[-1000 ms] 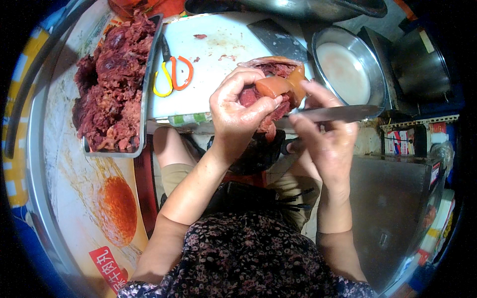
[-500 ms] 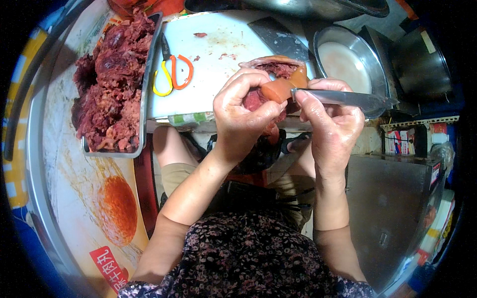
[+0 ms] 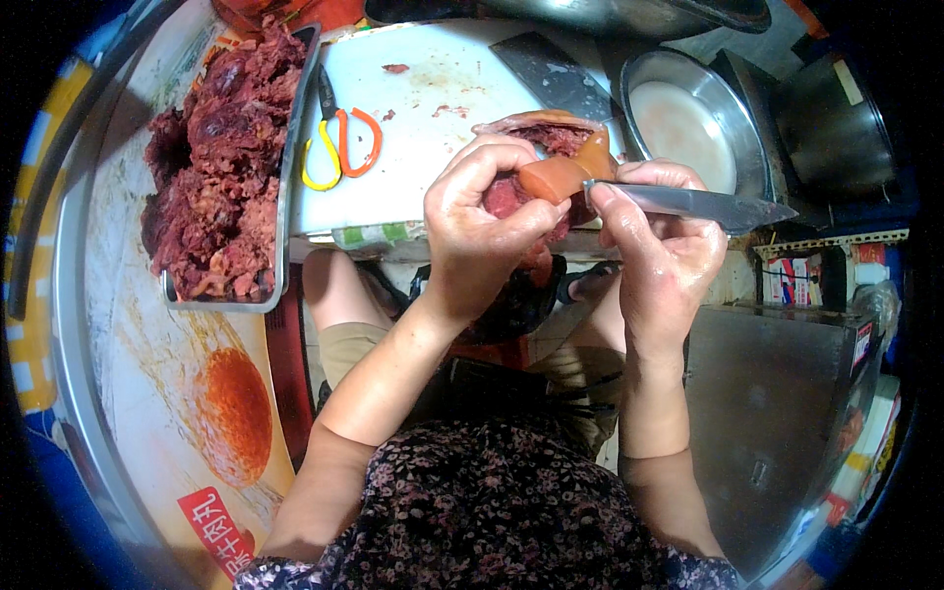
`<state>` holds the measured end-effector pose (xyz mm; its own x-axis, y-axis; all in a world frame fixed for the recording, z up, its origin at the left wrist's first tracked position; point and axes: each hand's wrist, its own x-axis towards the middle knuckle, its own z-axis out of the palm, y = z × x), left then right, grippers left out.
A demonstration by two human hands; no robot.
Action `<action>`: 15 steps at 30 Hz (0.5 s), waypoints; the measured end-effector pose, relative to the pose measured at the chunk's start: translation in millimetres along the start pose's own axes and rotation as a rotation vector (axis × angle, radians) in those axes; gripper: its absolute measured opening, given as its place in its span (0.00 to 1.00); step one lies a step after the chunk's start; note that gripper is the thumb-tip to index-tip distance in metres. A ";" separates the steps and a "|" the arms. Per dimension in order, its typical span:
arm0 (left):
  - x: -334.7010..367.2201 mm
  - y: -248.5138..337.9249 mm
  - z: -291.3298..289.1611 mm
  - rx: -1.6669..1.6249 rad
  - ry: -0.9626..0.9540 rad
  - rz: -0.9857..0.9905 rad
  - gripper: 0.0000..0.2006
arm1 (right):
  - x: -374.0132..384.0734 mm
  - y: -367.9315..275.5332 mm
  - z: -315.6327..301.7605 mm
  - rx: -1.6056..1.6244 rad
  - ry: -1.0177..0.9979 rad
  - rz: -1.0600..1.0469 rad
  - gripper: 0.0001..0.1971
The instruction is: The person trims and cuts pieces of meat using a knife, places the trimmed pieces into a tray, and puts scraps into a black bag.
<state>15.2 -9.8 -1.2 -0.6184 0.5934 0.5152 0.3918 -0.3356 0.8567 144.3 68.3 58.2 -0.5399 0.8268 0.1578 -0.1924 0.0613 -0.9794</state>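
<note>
My left hand (image 3: pixel 482 221) is closed around a piece of meat (image 3: pixel 560 180) with smooth orange-brown skin and raw red flesh beneath. Its thumb presses the near edge of the skin. My right hand (image 3: pixel 664 241) pinches a long grey metal tool (image 3: pixel 703 204), shaped like a blade and pointed at its right end. The tool's narrow left end touches or nearly touches the skin between both hands; whether it is a knife or tweezers I cannot tell. More of the meat (image 3: pixel 551 133) spreads over the white cutting board (image 3: pixel 413 108) just behind my fingers.
At left stands a metal tray (image 3: pixel 285 246) heaped with dark red meat chunks (image 3: pixel 231 147). Scissors (image 3: pixel 329 143) with yellow and orange handles lie beside it. A dark flat blade (image 3: pixel 556 74) rests at the board's back right, near a metal basin (image 3: pixel 688 118) of cloudy liquid.
My right hand has shifted slightly right and down, and the metal tool has tilted a little with it. The left hand and the meat have hardly moved.
</note>
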 end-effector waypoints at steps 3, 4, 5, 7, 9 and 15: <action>0.4 -0.2 0.4 -0.016 -0.009 0.002 0.13 | -1.0 3.0 3.0 0.014 -0.017 -0.041 0.08; 0.3 -1.3 0.6 -0.001 0.011 0.017 0.13 | -1.0 4.6 4.3 0.004 -0.029 -0.051 0.08; 0.3 -2.9 1.3 0.014 0.030 0.033 0.13 | -1.2 4.5 4.4 0.011 -0.029 -0.022 0.09; -0.3 -2.2 0.7 0.028 0.030 0.032 0.13 | -1.3 3.0 3.4 0.025 -0.026 0.037 0.09; -1.5 2.7 -1.4 0.027 -0.008 -0.001 0.13 | 0.8 1.8 -0.4 -0.073 -0.002 0.038 0.09; 0.3 -4.9 2.2 0.010 0.046 0.049 0.13 | -0.4 6.2 3.1 0.015 -0.021 -0.030 0.08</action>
<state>14.6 -6.4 -5.4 -0.6291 0.5420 0.5572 0.4288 -0.3558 0.8303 140.7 66.6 52.4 -0.5504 0.8131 0.1898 -0.2207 0.0776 -0.9723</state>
